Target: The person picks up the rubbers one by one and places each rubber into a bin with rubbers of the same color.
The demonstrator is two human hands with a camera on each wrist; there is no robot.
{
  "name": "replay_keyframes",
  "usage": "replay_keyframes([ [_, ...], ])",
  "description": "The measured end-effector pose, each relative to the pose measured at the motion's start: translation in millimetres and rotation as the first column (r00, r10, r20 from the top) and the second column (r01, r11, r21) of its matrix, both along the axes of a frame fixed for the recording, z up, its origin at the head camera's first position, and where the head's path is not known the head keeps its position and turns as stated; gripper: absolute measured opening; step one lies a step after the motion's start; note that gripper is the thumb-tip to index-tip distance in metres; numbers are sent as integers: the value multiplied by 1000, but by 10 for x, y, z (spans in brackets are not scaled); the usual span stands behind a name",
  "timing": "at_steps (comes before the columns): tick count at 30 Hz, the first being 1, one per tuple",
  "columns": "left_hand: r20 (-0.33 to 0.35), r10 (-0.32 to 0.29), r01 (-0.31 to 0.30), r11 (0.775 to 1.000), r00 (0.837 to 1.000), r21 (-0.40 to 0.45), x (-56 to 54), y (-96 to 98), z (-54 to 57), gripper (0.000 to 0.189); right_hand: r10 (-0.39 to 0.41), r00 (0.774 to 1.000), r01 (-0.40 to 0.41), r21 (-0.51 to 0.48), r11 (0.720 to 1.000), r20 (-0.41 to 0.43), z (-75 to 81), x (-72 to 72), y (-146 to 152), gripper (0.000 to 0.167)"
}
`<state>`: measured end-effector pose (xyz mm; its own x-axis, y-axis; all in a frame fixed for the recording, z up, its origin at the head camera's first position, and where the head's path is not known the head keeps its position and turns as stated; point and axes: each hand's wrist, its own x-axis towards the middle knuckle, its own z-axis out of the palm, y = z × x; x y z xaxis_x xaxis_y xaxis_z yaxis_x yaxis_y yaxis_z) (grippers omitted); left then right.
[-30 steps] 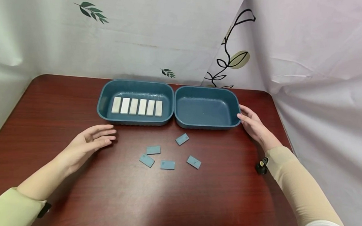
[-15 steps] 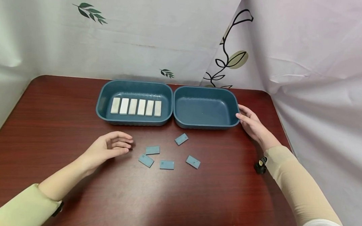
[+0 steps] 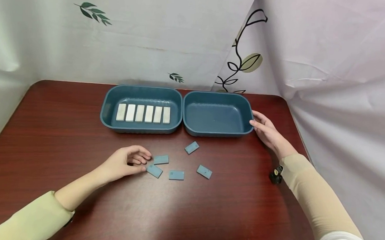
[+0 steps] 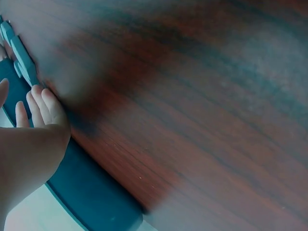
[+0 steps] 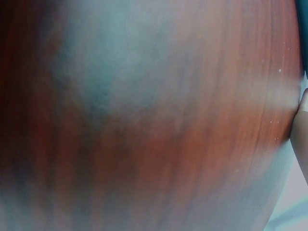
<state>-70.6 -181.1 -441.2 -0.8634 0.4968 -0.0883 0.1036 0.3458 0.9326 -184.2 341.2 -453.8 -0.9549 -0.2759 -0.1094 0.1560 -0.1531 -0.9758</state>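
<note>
My left hand (image 3: pixel 126 162) reaches to a slanted blue-grey tile (image 3: pixel 154 170), its thumb tip at the tile's left corner. Just above lies a second flat blue-grey tile (image 3: pixel 161 159), close to the fingertips. Nothing sits between that hand's loosely bent fingers. In the left wrist view the hand (image 4: pixel 43 115) is beside the tiles (image 4: pixel 23 60). My right hand (image 3: pixel 267 131) holds the right end of a blue box (image 3: pixel 215 117), thumb over the rim and fingers outside, partly hidden. Only a bit of that hand (image 5: pixel 301 130) shows in the right wrist view.
Another blue box (image 3: pixel 141 130), touching the first, holds several white tiles (image 3: pixel 139 113) in a row. More blue-grey tiles lie loose on the table (image 3: pixel 183 213): one at centre (image 3: pixel 176 175), one to the right (image 3: pixel 204 171), one nearer the boxes (image 3: pixel 192 147).
My left hand has moved right and toward me, from in front of the left box to the nearest loose tiles. The right hand stays at the box's end.
</note>
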Motion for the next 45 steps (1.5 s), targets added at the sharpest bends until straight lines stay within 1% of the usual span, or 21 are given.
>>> replay_keyframes([
  [6, -66, -23, 15, 992, 998, -127, -30, 38, 13, 32, -1, 1000, 1, 17, 1000, 10, 16, -7, -12, 37],
  [12, -146, -50, 15, 973, 988, -229, -32, 69, 8, 31, -1, 1000, 1, 29, 1000, 12, 22, -19, -16, 37],
  [16, -216, -71, 6, 959, 974, -285, -18, 95, -6, 31, -6, 1000, 6, 18, 1000, 10, 16, -29, -19, 35],
  [19, -265, -82, -4, 952, 961, -307, -4, 119, -15, 31, -14, 1000, 14, 13, 1000, 13, 10, -29, -17, 34],
  [23, -316, -93, -22, 939, 944, -342, 11, 148, -19, 32, -16, 1000, 16, 6, 1000, 11, 4, -29, -13, 34],
  [25, -330, -98, -29, 933, 939, -359, 11, 157, -25, 31, -15, 1000, 15, 5, 1000, 9, 4, -29, -11, 34],
  [30, -335, -94, -37, 931, 937, -364, 10, 151, -52, 30, -15, 1000, 15, 8, 1000, 10, 1, -27, -8, 34],
  [36, -329, -92, -31, 936, 940, -351, 8, 133, -86, 29, -10, 1000, 10, 22, 1000, 13, -4, -23, -7, 35],
  [39, -332, -95, -23, 942, 939, -334, 5, 126, -89, 30, -8, 1000, 7, 23, 1000, 9, -6, -20, -6, 35],
  [43, -348, -101, -14, 949, 932, -314, 1, 123, -92, 30, -7, 1000, 7, 18, 1000, 5, -11, -15, -1, 35],
  [45, -357, -108, -11, 949, 928, -315, -5, 121, -98, 31, -8, 1000, 8, 11, 1000, 2, -18, -14, 4, 35],
])
